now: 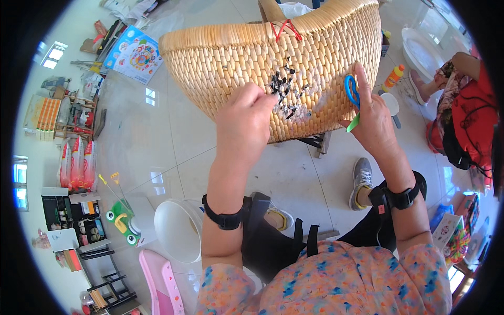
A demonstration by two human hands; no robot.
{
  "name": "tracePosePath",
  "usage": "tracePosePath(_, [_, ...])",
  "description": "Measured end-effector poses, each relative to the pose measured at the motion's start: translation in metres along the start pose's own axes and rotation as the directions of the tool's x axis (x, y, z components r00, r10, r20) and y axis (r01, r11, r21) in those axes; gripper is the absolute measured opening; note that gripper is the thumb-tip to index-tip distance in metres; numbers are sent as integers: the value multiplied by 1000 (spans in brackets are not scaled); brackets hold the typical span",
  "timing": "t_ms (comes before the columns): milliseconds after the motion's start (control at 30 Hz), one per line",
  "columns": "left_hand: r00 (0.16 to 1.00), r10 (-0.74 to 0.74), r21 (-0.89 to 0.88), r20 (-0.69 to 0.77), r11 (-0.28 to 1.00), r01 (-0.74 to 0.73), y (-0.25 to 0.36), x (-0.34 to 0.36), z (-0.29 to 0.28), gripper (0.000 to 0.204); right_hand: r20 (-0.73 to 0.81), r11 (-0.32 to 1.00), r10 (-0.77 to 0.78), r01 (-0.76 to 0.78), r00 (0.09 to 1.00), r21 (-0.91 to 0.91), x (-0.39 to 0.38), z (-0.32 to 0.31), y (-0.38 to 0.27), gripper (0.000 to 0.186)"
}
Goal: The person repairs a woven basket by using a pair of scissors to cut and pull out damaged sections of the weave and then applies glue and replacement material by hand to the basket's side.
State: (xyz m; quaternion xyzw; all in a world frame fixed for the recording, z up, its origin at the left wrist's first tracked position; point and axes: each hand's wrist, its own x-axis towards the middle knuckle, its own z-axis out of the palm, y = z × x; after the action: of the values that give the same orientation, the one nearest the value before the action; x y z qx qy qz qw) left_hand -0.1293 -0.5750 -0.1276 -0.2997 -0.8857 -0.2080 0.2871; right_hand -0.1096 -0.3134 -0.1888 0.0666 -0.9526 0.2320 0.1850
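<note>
A large woven straw-coloured basket (220, 58) stands tilted in front of me, its outer wall facing me. Black and clear scraps (283, 86), like torn plastic, cling to the middle of the weave. My left hand (242, 121) is closed in a pinch at the left edge of this patch; what lies between its fingertips is hidden. Against the basket's right side, my right hand (374, 118) has its index finger stretched upward. It holds what looks like scissors (348, 94) with a blue loop handle and a green part by the thumb. The blades are hidden.
Red cord (283, 31) is tied through the basket's rim. A white bucket (178, 231) and a pink plastic item (160, 278) stand at my left. An orange bottle (392, 79) stands beyond my right hand. Another person in red (467, 113) sits at the right.
</note>
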Motion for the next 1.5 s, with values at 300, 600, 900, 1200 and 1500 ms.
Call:
tracePosePath(300, [1000,-8,11,4,1000,8,3,0,-2,12,11,1000,-7,7,1000,18,0,-3,-3,126])
tracePosePath(600, [986,-46,12,-163,999,48,-5,5,7,14,12,1000,-6,6,1000,14,0,-2,0,126])
tracePosePath(900, [996,-48,-108,-72,993,40,0,10,0,15,-7,1000,-19,19,1000,9,0,-2,-1,124])
tracePosePath(1200, [998,-43,-83,-47,996,39,1,15,-1,13,4,1000,-20,20,1000,15,-1,-3,-2,125])
tracePosePath(1500, [998,-12,-84,-53,996,8,-5,18,1,14,2,1000,-19,19,1000,-13,-2,-2,-1,125])
